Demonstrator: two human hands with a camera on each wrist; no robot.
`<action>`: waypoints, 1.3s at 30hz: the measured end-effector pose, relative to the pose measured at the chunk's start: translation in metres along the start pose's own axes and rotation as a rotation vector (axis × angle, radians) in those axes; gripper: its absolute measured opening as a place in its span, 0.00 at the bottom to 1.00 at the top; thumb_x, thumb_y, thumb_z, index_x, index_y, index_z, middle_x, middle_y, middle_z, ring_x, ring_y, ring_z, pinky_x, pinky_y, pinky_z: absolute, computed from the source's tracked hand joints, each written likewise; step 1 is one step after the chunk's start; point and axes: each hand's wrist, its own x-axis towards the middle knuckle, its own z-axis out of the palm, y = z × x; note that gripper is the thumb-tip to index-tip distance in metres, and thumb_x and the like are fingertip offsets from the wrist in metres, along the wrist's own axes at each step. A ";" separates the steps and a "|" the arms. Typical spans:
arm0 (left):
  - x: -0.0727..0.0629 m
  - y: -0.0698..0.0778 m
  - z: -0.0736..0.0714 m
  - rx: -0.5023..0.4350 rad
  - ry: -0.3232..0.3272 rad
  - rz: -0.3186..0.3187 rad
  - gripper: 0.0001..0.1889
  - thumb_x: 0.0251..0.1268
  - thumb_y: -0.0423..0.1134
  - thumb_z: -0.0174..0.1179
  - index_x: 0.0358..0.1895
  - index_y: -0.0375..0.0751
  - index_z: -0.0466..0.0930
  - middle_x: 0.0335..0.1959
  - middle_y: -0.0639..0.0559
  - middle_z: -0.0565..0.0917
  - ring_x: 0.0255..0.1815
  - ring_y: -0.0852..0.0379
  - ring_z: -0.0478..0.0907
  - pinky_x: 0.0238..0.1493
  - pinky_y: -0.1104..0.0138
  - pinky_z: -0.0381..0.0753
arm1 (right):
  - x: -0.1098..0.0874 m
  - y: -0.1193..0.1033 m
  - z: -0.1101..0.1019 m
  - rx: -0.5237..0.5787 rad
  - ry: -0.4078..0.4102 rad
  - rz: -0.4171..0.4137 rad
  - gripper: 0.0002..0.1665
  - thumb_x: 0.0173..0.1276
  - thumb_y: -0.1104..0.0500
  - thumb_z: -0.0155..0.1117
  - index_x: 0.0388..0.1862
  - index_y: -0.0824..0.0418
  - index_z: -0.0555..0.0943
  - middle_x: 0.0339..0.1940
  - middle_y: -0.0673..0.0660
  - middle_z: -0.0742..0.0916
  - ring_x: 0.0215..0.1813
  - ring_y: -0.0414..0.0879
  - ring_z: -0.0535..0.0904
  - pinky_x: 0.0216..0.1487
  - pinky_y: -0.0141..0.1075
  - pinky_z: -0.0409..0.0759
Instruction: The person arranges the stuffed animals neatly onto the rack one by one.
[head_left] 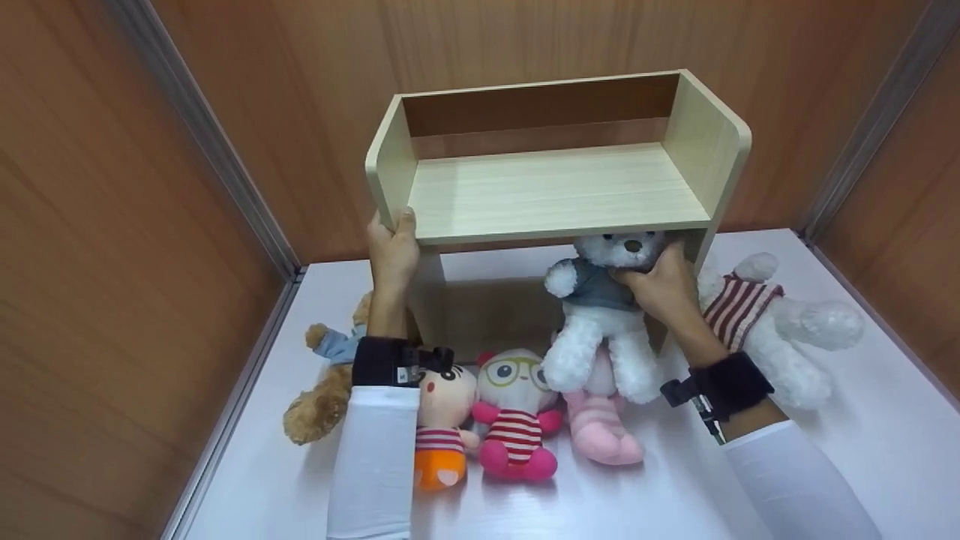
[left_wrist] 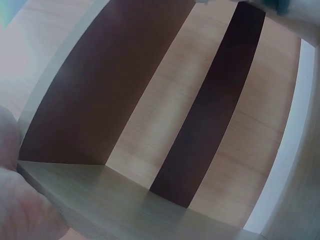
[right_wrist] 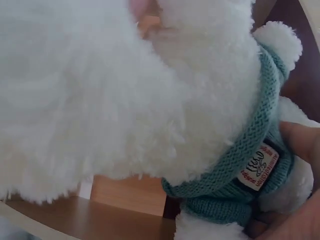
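My left hand [head_left: 394, 259] grips the left side panel of a pale wooden shelf [head_left: 562, 187]; the left wrist view shows its fingers [left_wrist: 27, 205] at the panel's edge. With my right hand [head_left: 666, 289] I hold a white teddy bear [head_left: 605, 322] by its upper body, upright at the right part of the lower compartment. The shelf board hides the top of its head. In the right wrist view, its knitted teal sweater [right_wrist: 235, 165] carries a label, and white fur fills much of the picture. My thumb lies across its front.
In front of the shelf sit a doll in orange shorts [head_left: 442, 439], a pink doll with glasses [head_left: 517, 420] and a pink plush toy [head_left: 604, 435]. A brown bear [head_left: 319, 405] lies left; a white plush in red stripes [head_left: 780, 330] lies right. Wooden walls [head_left: 285, 60] surround the white table [head_left: 247, 465].
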 end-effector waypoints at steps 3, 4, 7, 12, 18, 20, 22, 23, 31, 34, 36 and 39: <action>0.000 0.000 0.001 -0.006 -0.002 0.007 0.24 0.82 0.38 0.47 0.75 0.34 0.65 0.74 0.39 0.70 0.80 0.49 0.61 0.81 0.57 0.60 | 0.006 0.001 0.003 -0.029 0.013 0.001 0.45 0.58 0.52 0.76 0.67 0.71 0.66 0.62 0.72 0.81 0.67 0.66 0.76 0.70 0.57 0.71; 0.000 0.000 0.001 -0.005 -0.003 0.005 0.24 0.82 0.38 0.47 0.75 0.34 0.64 0.75 0.39 0.69 0.81 0.49 0.60 0.81 0.57 0.59 | 0.007 0.000 0.004 -0.035 0.015 0.003 0.44 0.59 0.52 0.76 0.66 0.71 0.67 0.61 0.72 0.82 0.66 0.65 0.77 0.69 0.57 0.72; 0.001 0.000 0.002 0.003 -0.001 -0.010 0.25 0.82 0.38 0.47 0.76 0.35 0.63 0.77 0.39 0.67 0.82 0.49 0.58 0.82 0.57 0.57 | 0.011 0.001 0.007 -0.045 0.020 0.027 0.40 0.60 0.51 0.75 0.62 0.73 0.71 0.57 0.74 0.83 0.61 0.65 0.78 0.66 0.58 0.74; -0.001 0.000 0.001 0.007 -0.002 -0.021 0.25 0.82 0.38 0.46 0.77 0.36 0.62 0.78 0.40 0.66 0.83 0.49 0.56 0.83 0.56 0.55 | 0.017 0.002 0.011 -0.086 0.041 0.044 0.40 0.62 0.49 0.73 0.62 0.77 0.73 0.57 0.77 0.83 0.64 0.69 0.77 0.67 0.60 0.73; -0.003 0.001 -0.001 0.004 0.004 -0.030 0.25 0.83 0.39 0.46 0.77 0.37 0.62 0.78 0.42 0.66 0.83 0.51 0.56 0.83 0.57 0.55 | 0.024 0.010 0.019 -0.040 0.050 0.015 0.52 0.66 0.50 0.70 0.77 0.73 0.55 0.73 0.76 0.71 0.76 0.67 0.66 0.77 0.56 0.64; -0.004 0.002 -0.002 0.004 0.007 -0.026 0.25 0.82 0.39 0.46 0.77 0.37 0.62 0.78 0.42 0.66 0.82 0.51 0.57 0.82 0.57 0.55 | 0.028 0.014 0.023 -0.001 0.063 -0.039 0.53 0.67 0.53 0.71 0.78 0.72 0.53 0.76 0.75 0.68 0.79 0.65 0.62 0.80 0.53 0.60; -0.005 0.002 -0.002 0.005 0.011 -0.020 0.25 0.82 0.38 0.47 0.77 0.37 0.62 0.78 0.41 0.67 0.82 0.50 0.57 0.82 0.57 0.56 | 0.031 0.019 0.027 0.024 0.080 -0.103 0.50 0.66 0.56 0.71 0.77 0.72 0.55 0.74 0.74 0.69 0.78 0.64 0.64 0.80 0.52 0.61; -0.005 0.002 -0.002 0.006 0.013 -0.017 0.25 0.82 0.38 0.47 0.77 0.37 0.62 0.78 0.41 0.67 0.82 0.50 0.58 0.82 0.57 0.56 | 0.032 0.021 0.028 0.038 0.088 -0.132 0.49 0.66 0.57 0.71 0.77 0.72 0.55 0.73 0.74 0.70 0.76 0.64 0.65 0.79 0.52 0.62; -0.006 0.002 0.001 -0.015 0.003 0.033 0.24 0.82 0.38 0.46 0.75 0.37 0.65 0.74 0.41 0.71 0.80 0.49 0.62 0.81 0.56 0.59 | 0.036 0.035 0.036 0.045 0.112 -0.164 0.46 0.67 0.61 0.67 0.77 0.73 0.56 0.71 0.75 0.72 0.73 0.66 0.68 0.76 0.55 0.65; -0.008 0.000 0.002 -0.033 -0.005 0.053 0.23 0.82 0.37 0.45 0.75 0.36 0.64 0.74 0.41 0.71 0.80 0.50 0.61 0.81 0.58 0.59 | 0.038 0.041 0.039 0.036 0.122 -0.157 0.46 0.68 0.61 0.66 0.78 0.72 0.54 0.70 0.76 0.73 0.71 0.65 0.70 0.73 0.55 0.69; -0.008 0.000 0.003 -0.034 -0.005 0.036 0.24 0.82 0.37 0.46 0.76 0.36 0.63 0.76 0.42 0.68 0.81 0.51 0.59 0.82 0.60 0.56 | 0.040 0.046 0.042 0.032 0.140 -0.180 0.46 0.67 0.62 0.66 0.77 0.73 0.54 0.66 0.77 0.75 0.65 0.64 0.74 0.69 0.55 0.72; -0.009 0.001 0.003 -0.032 -0.008 0.018 0.25 0.83 0.38 0.46 0.78 0.38 0.61 0.79 0.43 0.66 0.83 0.52 0.56 0.83 0.60 0.55 | 0.042 0.051 0.044 0.015 0.165 -0.214 0.44 0.66 0.64 0.66 0.75 0.74 0.55 0.63 0.78 0.77 0.59 0.63 0.76 0.65 0.57 0.75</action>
